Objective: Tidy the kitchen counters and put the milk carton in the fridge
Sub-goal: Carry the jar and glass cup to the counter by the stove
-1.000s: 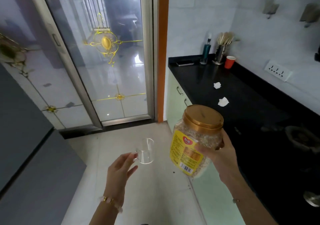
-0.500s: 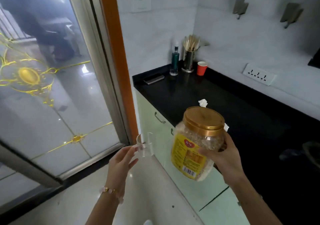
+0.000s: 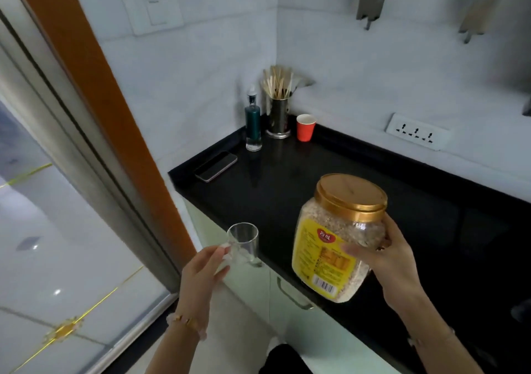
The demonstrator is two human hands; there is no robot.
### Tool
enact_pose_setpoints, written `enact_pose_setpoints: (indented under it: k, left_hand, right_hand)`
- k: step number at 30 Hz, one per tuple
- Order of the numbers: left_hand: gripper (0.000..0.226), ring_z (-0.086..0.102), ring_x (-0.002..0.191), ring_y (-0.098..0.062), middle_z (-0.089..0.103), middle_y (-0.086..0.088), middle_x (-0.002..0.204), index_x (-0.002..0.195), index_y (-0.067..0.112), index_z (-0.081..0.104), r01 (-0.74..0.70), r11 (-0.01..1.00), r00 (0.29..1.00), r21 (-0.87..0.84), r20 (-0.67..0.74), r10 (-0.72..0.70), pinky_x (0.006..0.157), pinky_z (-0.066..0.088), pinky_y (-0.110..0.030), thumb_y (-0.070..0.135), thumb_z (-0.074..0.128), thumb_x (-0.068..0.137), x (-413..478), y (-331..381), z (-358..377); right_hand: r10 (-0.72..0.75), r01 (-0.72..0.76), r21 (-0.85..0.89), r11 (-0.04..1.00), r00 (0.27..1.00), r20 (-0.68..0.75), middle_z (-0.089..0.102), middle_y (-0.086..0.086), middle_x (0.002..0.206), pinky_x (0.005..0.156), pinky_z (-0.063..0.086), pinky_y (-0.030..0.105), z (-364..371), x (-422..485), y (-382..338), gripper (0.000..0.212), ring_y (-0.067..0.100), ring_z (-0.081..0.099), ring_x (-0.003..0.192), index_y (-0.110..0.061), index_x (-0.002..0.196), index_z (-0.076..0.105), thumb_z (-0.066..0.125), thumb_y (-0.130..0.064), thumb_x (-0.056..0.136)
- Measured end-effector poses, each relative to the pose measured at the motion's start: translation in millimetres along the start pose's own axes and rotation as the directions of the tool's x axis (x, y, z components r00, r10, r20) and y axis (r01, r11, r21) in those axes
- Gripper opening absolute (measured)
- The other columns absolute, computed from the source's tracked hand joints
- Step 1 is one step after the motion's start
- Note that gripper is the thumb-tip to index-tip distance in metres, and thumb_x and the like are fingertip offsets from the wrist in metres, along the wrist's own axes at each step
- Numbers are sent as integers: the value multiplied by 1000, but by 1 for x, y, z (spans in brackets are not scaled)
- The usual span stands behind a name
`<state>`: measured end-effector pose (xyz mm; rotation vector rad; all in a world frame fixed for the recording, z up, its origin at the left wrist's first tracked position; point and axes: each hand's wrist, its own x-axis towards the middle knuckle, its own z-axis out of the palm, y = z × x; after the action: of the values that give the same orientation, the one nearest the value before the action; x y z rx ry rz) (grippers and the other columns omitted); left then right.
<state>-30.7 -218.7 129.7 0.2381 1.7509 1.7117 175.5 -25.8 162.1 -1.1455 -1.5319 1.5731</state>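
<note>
Both hands full above the black surface (image 3: 287,184).
Left hand (image 3: 201,270) fingers pinch a clear glass mug (image 3: 244,243); right hand (image 3: 388,261) fingers wrap the gold-lidded jar (image 3: 339,235).

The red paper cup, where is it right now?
In the head view, the red paper cup stands in the far corner of the black counter, just right of the metal holder of wooden sticks.

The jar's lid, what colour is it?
Shiny gold, on the jar in the right hand; head view.
</note>
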Motion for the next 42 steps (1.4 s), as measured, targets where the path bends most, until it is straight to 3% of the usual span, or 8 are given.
enact_pose_setpoints:
  k: [3, 6, 11, 15, 27, 35, 38, 42]
  left_hand:
    - [15, 61, 104, -22, 66, -5, 104, 90, 22, 69, -10, 1000, 1000, 1, 28, 10, 96, 48, -42, 26, 55, 88, 57, 24, 21]
    - [17, 60, 105, -21, 65, -6, 107, 95, 17, 67, -45, 999, 995, 17, 88, 43, 86, 50, -32, 19, 50, 90, 105, 50, 40]
    - [18, 61, 101, -20, 67, -6, 102, 88, 16, 67, -32, 999, 991, -4, 127, 32, 91, 48, -37, 13, 50, 91, 163, 69, 71]
    - [19, 61, 105, -18, 68, -7, 105, 91, 12, 70, -17, 999, 975, 35, 224, 9, 88, 49, -31, 15, 51, 90, 204, 69, 96]
    - [17, 62, 106, -18, 70, -6, 102, 92, 12, 68, -5, 991, 832, 137, 550, -72, 96, 47, -37, 15, 52, 89, 332, 93, 204]
    - [24, 60, 108, -16, 67, -5, 108, 104, 9, 65, 49, 975, 796, 215, 581, -168, 84, 47, -24, 23, 53, 89, 391, 74, 274]
    - [25, 59, 110, -19, 66, -7, 107, 104, 6, 64, 74, 973, 798, 218, 572, -189, 83, 46, -24, 21, 50, 90, 405, 68, 291]
    - [34, 56, 111, -20, 63, -11, 113, 111, 0, 60, 72, 965, 803, 250, 560, -205, 76, 43, -19, 23, 45, 92, 423, 61, 309]
  right_hand:
    - [2, -1, 47, 999, 1000, -22, 65, 0, 117, 90, 52, 49, 11, 47, -11, 100, 23, 63, 107, -27, 135, 44, 87, -6, 48]
    - [-21, 23, 54, 998, 999, -47, 64, 0, 117, 82, 53, 38, 19, 89, -27, 96, 19, 63, 104, -25, 136, 43, 85, -2, 54]
    - [-13, 18, 46, 999, 993, -115, 65, -1, 114, 87, 53, 45, 20, 139, -40, 95, 18, 64, 102, -24, 136, 44, 85, -3, 53]
    - [14, -10, 23, 1000, 978, -207, 66, -2, 111, 86, 53, 45, 16, 164, -41, 94, 17, 64, 100, -24, 135, 44, 85, -4, 53]
    - [30, -21, 23, 1000, 854, -519, 68, -6, 103, 72, 53, 30, -1, 225, -47, 86, 8, 68, 88, -28, 131, 47, 83, 1, 57]
    - [16, -26, -10, 1000, 830, -557, 66, -6, 107, 66, 51, 20, -16, 283, -35, 83, -4, 67, 85, -28, 128, 49, 82, 2, 59]
    - [11, -29, -26, 999, 844, -537, 65, -6, 108, 62, 54, 17, -21, 307, -27, 77, 1, 67, 90, -41, 114, 52, 83, 2, 58]
    - [9, -32, -36, 999, 855, -519, 63, -3, 117, 73, 54, 24, -28, 330, -19, 88, 5, 64, 100, -39, 123, 49, 89, -22, 47]
